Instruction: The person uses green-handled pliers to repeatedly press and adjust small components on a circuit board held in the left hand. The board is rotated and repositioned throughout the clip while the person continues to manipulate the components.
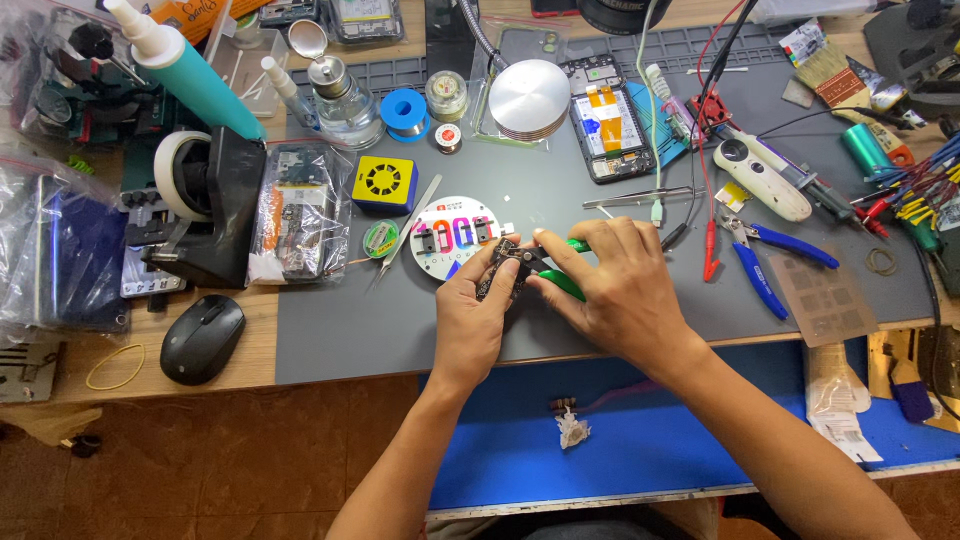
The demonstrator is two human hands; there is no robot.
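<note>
Head view, looking down on a repair bench: the left hand (470, 315) pinches a small dark circuit board (500, 268) between thumb and fingertips, fingers closed on its lower end, while the right hand (610, 285) is curled shut around green-handled cutters (562, 283), whose dark tips meet the board's right edge. The board is held just above the grey work mat (350, 330), near its middle and just in front of a round white parts dish (457, 236). Its long axis runs diagonally, from lower left by the left thumb to upper right toward the dish; which face is up cannot be told. The cutters lie roughly across that axis, handles pointing right into the palm. For clean work at this step, it seems best that the left fingers grip the edges only, the board stays steady against the tool, and the tips bite squarely rather than twist; a slip could likely crack the thin board. Farther out, metal tweezers (410, 228) and a yellow square fan unit (384, 182) lie left of the dish, an opened phone (606, 118) lies beyond it, blue-handled pliers (765, 260) rest to the right, and a black computer mouse (202, 338) sits on the wooden desktop (250, 350) at left.
</note>
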